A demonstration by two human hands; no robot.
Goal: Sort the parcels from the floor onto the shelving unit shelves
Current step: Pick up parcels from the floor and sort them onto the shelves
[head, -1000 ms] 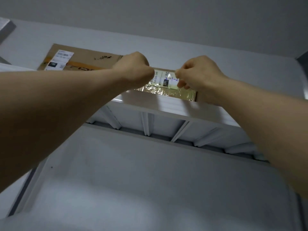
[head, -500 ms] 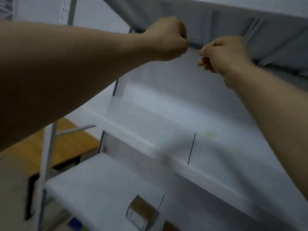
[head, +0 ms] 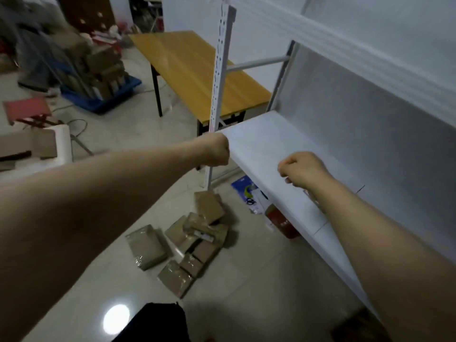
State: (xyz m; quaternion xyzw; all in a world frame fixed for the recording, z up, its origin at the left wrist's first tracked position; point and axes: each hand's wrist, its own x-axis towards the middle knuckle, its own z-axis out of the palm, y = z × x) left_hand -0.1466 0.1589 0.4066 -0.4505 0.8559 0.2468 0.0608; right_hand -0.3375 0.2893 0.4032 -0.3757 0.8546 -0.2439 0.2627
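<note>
Parcels (head: 195,240): brown cardboard packs wrapped in glossy clear tape, heaped on the floor below and between the hands. Left hand (head: 216,150) and right hand (head: 299,169) are clenched, empty, at the white shelf (head: 259,144) edge.

**Both arms extended, hands fisted**

Head view. The left forearm (head: 98,206) enters from the lower left and rises diagonally toward centre frame, bare to the wrist. The left hand (head: 217,150) is closed in a fist, its back and knuckles toward the camera and the fingers tucked out of sight. The right forearm (head: 382,238) enters from the lower right, also bare. The right hand (head: 302,170) sits lower than the left and well apart from it, back uppermost, with the fingers (head: 283,169) curled under the palm.
</note>
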